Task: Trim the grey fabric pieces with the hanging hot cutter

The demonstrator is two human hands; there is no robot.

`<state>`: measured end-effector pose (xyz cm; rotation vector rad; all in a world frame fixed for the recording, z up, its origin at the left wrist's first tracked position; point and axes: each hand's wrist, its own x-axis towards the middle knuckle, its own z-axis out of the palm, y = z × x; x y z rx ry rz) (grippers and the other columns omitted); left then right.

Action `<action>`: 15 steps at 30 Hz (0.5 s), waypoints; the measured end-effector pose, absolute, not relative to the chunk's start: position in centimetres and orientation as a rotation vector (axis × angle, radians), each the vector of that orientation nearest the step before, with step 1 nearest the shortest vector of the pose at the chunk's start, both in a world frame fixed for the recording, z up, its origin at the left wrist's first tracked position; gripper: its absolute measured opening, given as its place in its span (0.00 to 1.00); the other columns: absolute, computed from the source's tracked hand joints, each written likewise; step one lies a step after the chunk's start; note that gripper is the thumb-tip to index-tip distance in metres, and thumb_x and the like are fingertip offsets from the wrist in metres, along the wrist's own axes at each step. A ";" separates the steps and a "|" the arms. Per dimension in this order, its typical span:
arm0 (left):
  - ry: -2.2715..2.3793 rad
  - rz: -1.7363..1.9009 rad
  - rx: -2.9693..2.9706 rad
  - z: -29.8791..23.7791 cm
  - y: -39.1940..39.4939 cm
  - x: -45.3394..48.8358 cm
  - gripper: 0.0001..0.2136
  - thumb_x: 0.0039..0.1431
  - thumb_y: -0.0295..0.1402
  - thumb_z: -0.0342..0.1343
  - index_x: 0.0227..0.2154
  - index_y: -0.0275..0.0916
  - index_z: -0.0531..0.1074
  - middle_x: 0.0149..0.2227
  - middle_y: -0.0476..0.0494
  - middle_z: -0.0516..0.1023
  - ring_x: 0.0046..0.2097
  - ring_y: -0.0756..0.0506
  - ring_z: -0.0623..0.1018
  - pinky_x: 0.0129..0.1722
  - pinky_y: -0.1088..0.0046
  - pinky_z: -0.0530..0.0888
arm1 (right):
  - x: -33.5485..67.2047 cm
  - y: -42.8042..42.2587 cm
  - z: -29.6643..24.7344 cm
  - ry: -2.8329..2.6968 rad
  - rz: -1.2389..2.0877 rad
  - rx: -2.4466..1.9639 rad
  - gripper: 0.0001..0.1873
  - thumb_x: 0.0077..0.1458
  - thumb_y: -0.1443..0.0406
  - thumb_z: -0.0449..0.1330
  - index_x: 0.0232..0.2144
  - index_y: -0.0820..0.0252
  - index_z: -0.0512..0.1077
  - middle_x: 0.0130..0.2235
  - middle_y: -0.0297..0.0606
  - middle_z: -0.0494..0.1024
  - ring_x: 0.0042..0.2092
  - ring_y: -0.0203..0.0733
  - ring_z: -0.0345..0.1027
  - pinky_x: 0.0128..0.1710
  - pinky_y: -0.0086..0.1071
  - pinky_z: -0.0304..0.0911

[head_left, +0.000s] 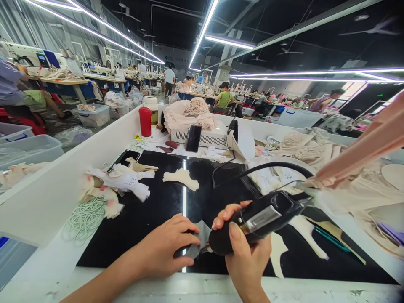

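Note:
My right hand (pixel 248 256) is wrapped round a black corded electric hand tool (pixel 255 221), with a silvery panel on its side. Its narrow metal tip points left and meets a small dark grey piece (pixel 202 235) on the black mat (pixel 151 231). My left hand (pixel 164 246) rests low over the mat, its fingers and thumb curled on the left side of that grey piece. The fingers partly hide it, so its full shape does not show. A cream fabric cutout (pixel 181 179) lies flat beyond my hands.
White printed fabric pieces (pixel 129 181) and pale green cord (pixel 86 216) lie left. A phone (pixel 193 138) leans on a white box (pixel 202 136) near a red cup (pixel 145 121). Beige garments (pixel 366 185) heap right, beside green tweezers (pixel 331 238). People work at sewing tables beyond.

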<state>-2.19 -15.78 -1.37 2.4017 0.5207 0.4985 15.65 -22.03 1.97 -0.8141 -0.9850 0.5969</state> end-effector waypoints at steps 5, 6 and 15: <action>0.526 0.487 2.417 -1.4 -15.8 -2.3 0.20 0.53 0.27 0.70 0.49 0.45 0.78 0.57 0.44 0.77 0.57 0.38 0.75 0.66 0.53 0.65 | 14.7 -22.4 2.1 -0.949 0.640 -0.762 0.16 0.62 0.61 0.65 0.51 0.48 0.66 0.36 0.31 0.72 0.32 0.38 0.71 0.33 0.38 0.74; 0.532 0.485 2.414 -1.4 -15.8 -2.3 0.20 0.53 0.27 0.70 0.49 0.45 0.78 0.56 0.44 0.77 0.57 0.38 0.75 0.66 0.53 0.65 | 14.6 -22.5 2.1 -0.957 0.651 -0.756 0.17 0.62 0.60 0.65 0.51 0.48 0.66 0.36 0.31 0.72 0.32 0.38 0.71 0.33 0.38 0.74; 0.526 0.456 2.411 -1.2 -15.8 -2.3 0.23 0.52 0.28 0.72 0.51 0.46 0.78 0.56 0.44 0.77 0.58 0.37 0.74 0.66 0.52 0.65 | 14.3 -22.6 1.9 -0.976 0.675 -0.752 0.16 0.63 0.61 0.64 0.51 0.48 0.66 0.36 0.31 0.73 0.31 0.37 0.72 0.33 0.37 0.75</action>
